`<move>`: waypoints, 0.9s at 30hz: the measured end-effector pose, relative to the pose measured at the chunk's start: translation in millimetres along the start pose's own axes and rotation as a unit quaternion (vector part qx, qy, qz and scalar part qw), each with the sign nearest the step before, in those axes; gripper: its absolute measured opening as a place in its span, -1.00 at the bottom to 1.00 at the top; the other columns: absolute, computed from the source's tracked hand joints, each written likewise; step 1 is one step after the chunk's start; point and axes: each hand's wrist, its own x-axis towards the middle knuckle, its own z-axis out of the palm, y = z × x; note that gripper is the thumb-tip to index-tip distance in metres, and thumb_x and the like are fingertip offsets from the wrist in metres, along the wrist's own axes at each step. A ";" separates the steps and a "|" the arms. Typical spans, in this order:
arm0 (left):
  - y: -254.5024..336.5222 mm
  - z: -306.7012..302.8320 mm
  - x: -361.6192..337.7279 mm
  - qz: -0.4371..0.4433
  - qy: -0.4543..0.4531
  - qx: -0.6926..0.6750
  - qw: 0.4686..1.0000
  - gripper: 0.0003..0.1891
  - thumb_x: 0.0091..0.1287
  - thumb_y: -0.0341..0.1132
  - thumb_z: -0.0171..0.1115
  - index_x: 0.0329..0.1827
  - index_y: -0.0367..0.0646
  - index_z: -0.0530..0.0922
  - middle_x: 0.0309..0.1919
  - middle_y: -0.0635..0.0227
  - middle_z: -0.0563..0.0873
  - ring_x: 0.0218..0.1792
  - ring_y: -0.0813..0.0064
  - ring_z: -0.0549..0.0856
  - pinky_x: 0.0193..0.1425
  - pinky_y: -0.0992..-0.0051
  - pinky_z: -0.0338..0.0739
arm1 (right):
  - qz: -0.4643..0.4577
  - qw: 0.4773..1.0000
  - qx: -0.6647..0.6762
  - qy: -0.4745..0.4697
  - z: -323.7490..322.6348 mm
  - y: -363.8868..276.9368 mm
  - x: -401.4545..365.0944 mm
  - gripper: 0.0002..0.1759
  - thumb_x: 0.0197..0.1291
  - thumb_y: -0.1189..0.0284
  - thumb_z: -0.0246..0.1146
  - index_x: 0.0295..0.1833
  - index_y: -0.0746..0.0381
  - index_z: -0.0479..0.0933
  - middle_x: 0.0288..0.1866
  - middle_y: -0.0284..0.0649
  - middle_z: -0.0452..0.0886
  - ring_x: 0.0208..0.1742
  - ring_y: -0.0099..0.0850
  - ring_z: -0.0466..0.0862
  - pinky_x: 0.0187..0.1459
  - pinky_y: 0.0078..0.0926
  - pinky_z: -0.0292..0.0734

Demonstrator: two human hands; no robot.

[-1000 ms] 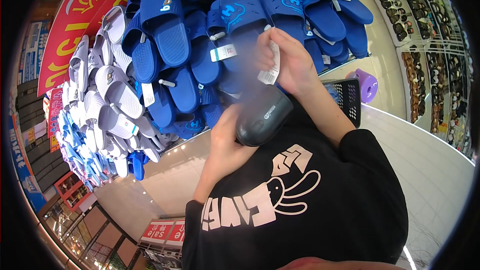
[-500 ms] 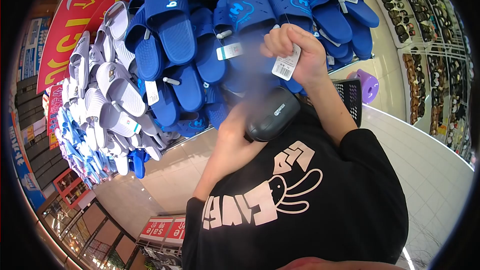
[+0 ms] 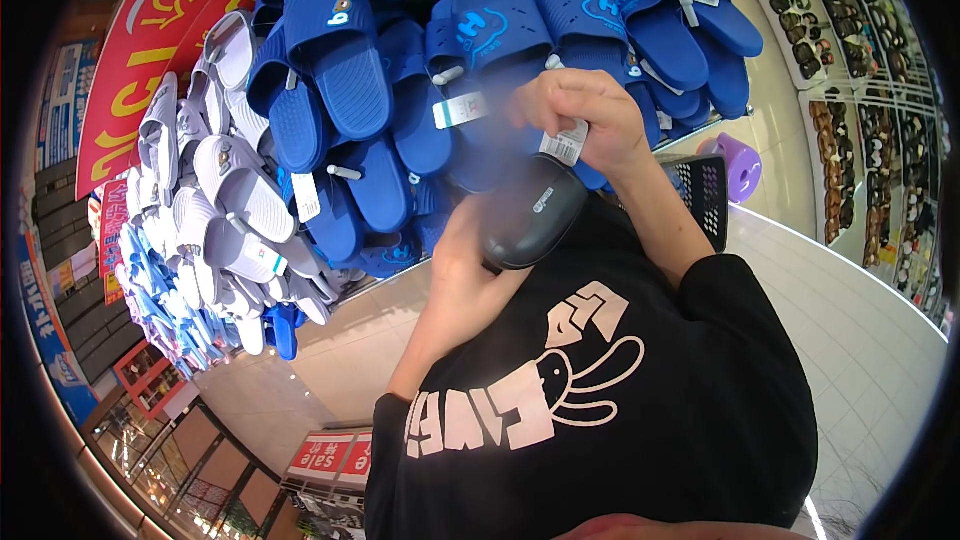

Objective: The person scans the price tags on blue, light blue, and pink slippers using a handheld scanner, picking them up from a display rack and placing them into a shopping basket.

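Lilac slides (image 3: 245,185), ribbed blue slides (image 3: 345,70), then a smooth black device (image 3: 548,215) and paper tag (image 3: 567,144).
From my remote seat, I see the left hand (image 3: 465,260) curled around the rounded device, fingertips blurred; the right hand (image 3: 600,122), fingers bent close, pinches the flat, barcoded tag beside it.

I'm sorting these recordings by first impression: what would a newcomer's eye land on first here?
Probably the mass of blue slippers across the top centre, with the big red sign at upper left. Near the middle, the left hand holds a rounded black object, while the right hand, above and to the right of it, holds a white tag.
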 end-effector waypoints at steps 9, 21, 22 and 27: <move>-4.3 0.6 4.0 0.009 -0.021 0.000 1.000 -0.55 0.04 -0.50 0.41 0.05 -0.32 0.56 -0.03 0.07 0.63 -0.05 0.09 0.66 0.05 0.34 0.53 | 0.023 1.000 -0.002 0.021 2.9 -3.4 0.5 -0.60 0.35 0.30 0.07 -0.51 0.34 0.44 -0.50 -0.22 0.40 -0.34 -0.36 0.40 -0.14 -0.37 0.32; -4.6 -4.1 1.9 -0.072 0.010 -0.045 0.996 -0.59 0.00 -0.53 0.44 -0.02 -0.36 0.62 -0.11 0.21 0.69 -0.11 0.40 0.69 0.02 0.51 0.51 | 0.045 0.718 -0.683 0.130 -3.4 -50.2 -20.0 -0.76 0.27 0.38 0.27 -0.33 0.37 0.54 -0.40 0.06 0.56 -0.34 -0.07 0.63 -0.30 -0.24 0.47; -5.5 -4.3 2.8 -0.087 0.000 -0.049 0.995 -0.59 0.00 -0.55 0.43 -0.02 -0.36 0.62 -0.11 0.22 0.69 -0.11 0.42 0.69 0.02 0.52 0.51 | 0.042 0.715 -0.685 0.132 -8.1 -52.8 -24.1 -0.76 0.27 0.38 0.27 -0.33 0.37 0.54 -0.40 0.06 0.56 -0.34 -0.07 0.63 -0.30 -0.24 0.47; -13.7 -4.8 -4.2 -0.070 -0.049 -0.047 0.995 -0.59 0.00 -0.50 0.47 -0.03 -0.32 0.61 -0.11 0.13 0.68 -0.11 0.20 0.70 -0.01 0.41 0.56 | 0.228 0.685 -0.669 0.173 -19.3 -34.4 -59.2 -0.73 0.21 0.32 0.29 -0.35 0.34 0.54 -0.41 0.08 0.62 -0.31 0.06 0.65 -0.23 -0.07 0.53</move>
